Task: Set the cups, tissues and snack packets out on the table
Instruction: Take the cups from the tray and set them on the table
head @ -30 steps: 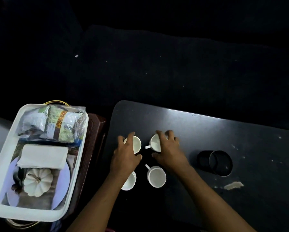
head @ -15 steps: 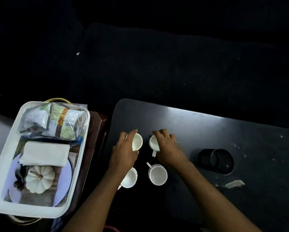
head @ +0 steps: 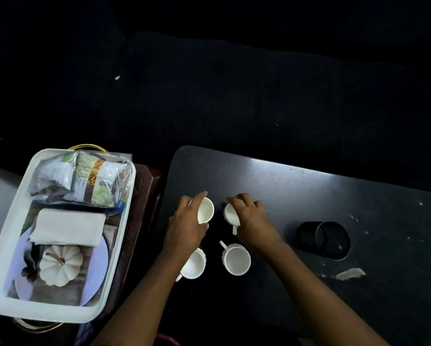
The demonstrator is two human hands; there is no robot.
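Left hand (head: 187, 224) grasps far-left white cup (head: 205, 210), tilted; right hand (head: 253, 218) grips far-right cup (head: 230, 214) by rim. Two near cups (head: 194, 263) (head: 236, 259) stand upright on dark table (head: 309, 191). Advice: seat each cup flat, handles clear of neighbours, spacing even. White tray (head: 4, 236) beside table holds snack packets (head: 84, 178), folded tissues (head: 68, 227), small white pumpkin (head: 59, 264). Black cup (head: 330, 239) lies on side, apart.

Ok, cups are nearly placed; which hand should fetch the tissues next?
Left. The left hand is nearer the white tray holding the tissues; the right hand would have to cross over the cups.
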